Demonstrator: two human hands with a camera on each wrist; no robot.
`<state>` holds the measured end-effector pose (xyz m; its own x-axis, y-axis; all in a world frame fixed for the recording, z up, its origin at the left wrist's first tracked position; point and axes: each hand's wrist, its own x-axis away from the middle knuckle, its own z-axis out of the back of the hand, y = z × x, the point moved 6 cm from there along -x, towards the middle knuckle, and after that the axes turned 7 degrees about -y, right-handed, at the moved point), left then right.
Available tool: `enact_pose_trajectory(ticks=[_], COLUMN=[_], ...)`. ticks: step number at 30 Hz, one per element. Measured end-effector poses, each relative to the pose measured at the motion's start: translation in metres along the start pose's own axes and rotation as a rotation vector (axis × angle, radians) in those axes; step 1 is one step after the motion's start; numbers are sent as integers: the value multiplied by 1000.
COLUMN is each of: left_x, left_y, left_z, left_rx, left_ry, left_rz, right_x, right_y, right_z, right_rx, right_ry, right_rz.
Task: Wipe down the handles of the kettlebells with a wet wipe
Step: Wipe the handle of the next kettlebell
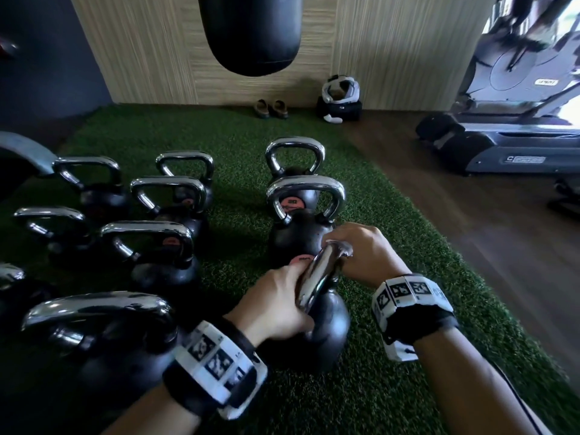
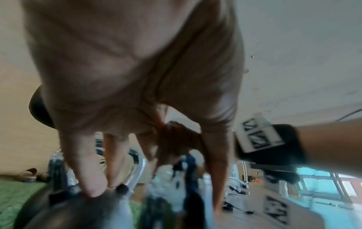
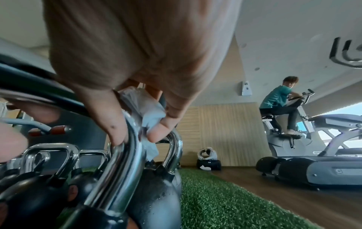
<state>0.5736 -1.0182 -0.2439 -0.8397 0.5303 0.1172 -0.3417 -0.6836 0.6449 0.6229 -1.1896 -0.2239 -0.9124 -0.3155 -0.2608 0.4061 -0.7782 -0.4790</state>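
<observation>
While the nearest kettlebell (image 1: 323,334) sits on the green turf (image 1: 376,387), both hands work at its chrome handle (image 1: 317,277), which runs between them. On the near left side, the left hand (image 1: 276,306) curls over the handle's near end, fingertips (image 2: 92,189) reaching down to the black body. At the far end, the right hand (image 1: 364,255) pinches a crumpled white wet wipe (image 3: 149,113) against the chrome, thumb on one side and fingers on the other. Just beyond stand two more kettlebells (image 1: 303,215) in line, with a cluster of others (image 1: 157,221) to the left. Farther off, a punching bag (image 1: 251,36) hangs before the wood-panelled wall (image 1: 141,58), a pair of shoes (image 1: 271,108) below it, and a treadmill (image 1: 502,136) at far right.
</observation>
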Motion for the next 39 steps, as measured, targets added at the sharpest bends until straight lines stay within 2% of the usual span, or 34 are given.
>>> enact_pose_trajectory(ticks=[6, 10, 14, 18, 23, 27, 30, 33, 35, 39], left_x=[-30, -49, -50, -45, -48, -78, -121, -161, -176, -201], left_y=[-11, -13, -15, -25, -57, -100, -137, -175, -181, -167], left_z=[31, 36, 40, 65, 128, 164, 167, 142, 119, 91], left_rx=[-186, -293, -307, -462, -364, -100, 82, 228, 293, 161], left_ry=[-348, -478, -514, -586, -451, -283, -144, -163, -259, -369], left_rz=[-41, -76, -100, -83, 111, 260, 364, 441, 424, 165], right_x=[40, 63, 65, 62, 36, -8, -49, -83, -100, -122], right_y=[15, 11, 15, 11, -6, -13, 4, 30, 41, 50], right_z=[9, 5, 0, 25, 69, 83, 82, 78, 75, 75], right_rx=[45, 115, 111, 8, -32, -166, -247, -203, -148, -143], right_ry=[143, 234, 163, 13, 4, 54, 73, 62, 39, 95], right_rz=[-115, -153, -221, -228, -220, -148, -144, -191, -196, -212])
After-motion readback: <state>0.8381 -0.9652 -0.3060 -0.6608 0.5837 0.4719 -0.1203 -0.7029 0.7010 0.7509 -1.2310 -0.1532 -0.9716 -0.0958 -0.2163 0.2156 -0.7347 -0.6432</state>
